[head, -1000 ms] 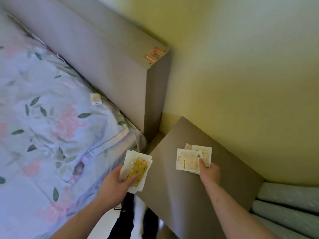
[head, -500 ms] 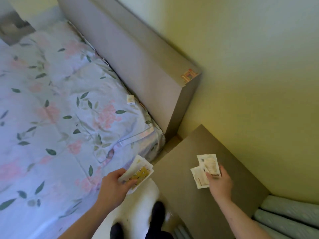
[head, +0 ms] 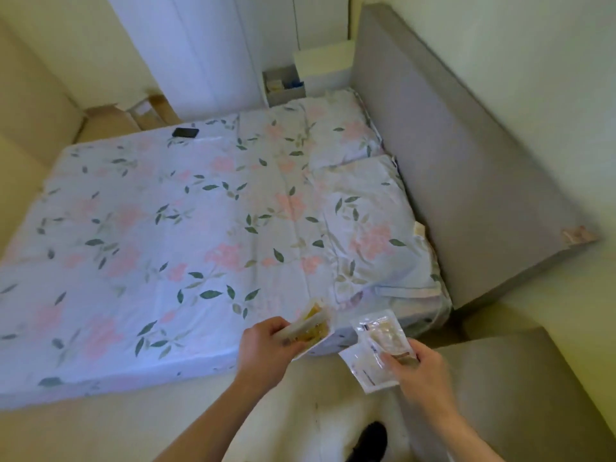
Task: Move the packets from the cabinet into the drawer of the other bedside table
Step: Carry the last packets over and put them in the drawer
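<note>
Most of the view is filled by a bed [head: 186, 235] spread with a pale sheet printed with pink flowers and green leaves; two pillows in the same print are laid against a tall grey headboard [head: 443, 155]. Pale yellow walls and a white wardrobe [head: 213, 45] are seen beyond the bed. At the far side of the headboard a white bedside table [head: 323, 58] is placed, and beside it a drawer [head: 283, 86] is seen pulled open with small things inside. At the near right a grey-brown cabinet top [head: 520, 378] is seen. A dark phone [head: 185, 132] is laid near the far edge of the bed.

A stack of yellow-printed packets [head: 313, 328] is gripped by the left hand [head: 266, 348] over the bed's near corner — seen nearly edge-on, its long axis slanted up to the right. Two clear packets [head: 373, 348] are pinched by the right hand [head: 420, 368] just beside, above the floor, fanned, with their long axes slanted from upper left to lower right
</note>
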Demonstrator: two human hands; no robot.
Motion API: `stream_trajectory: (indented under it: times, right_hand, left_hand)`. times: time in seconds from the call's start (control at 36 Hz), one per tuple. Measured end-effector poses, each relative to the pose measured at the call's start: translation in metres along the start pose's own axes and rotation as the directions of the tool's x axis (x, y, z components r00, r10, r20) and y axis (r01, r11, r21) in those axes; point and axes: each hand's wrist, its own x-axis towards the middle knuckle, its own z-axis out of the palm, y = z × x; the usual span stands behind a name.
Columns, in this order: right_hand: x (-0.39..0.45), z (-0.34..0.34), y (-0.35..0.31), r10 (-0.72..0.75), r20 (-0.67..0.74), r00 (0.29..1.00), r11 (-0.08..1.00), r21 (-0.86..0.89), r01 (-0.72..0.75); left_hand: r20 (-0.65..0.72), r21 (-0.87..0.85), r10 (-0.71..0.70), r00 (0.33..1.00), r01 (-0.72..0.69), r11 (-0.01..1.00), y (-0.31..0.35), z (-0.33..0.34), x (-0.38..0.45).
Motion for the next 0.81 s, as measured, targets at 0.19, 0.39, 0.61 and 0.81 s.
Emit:
stream_trajectory:
  times: [0.19, 0.39, 0.61, 0.81]
  right_hand:
    - [-0.032, 0.135, -0.09, -0.176, 0.172, 0.969, 0.967, -0.154, 0.203]
    - [-0.072, 0.279, -0.155, -0.305, 0.292, 0.906, 0.902, -0.217, 0.374]
    - [-0.105, 0.424, -0.23, -0.331, 0.476, 0.815, 0.86, -0.204, 0.469]
    - [-0.104, 0.554, -0.29, -0.343, 0.65, 0.678, 0.789, -0.193, 0.584]
  left_hand:
    - [-0.154, -0.048, 0.006, 0.988, -0.013, 0.999, -0.091, -0.138, -0.02]
    - [-0.322, -0.104, -0.092, 0.942, 0.061, 0.993, -0.205, -0.279, -0.042]
    - [-0.477, -0.2, -0.167, 0.863, 0.078, 0.977, -0.291, -0.402, -0.055]
    - [-0.595, -0.28, -0.306, 0.743, 0.165, 0.946, -0.354, -0.49, -0.051]
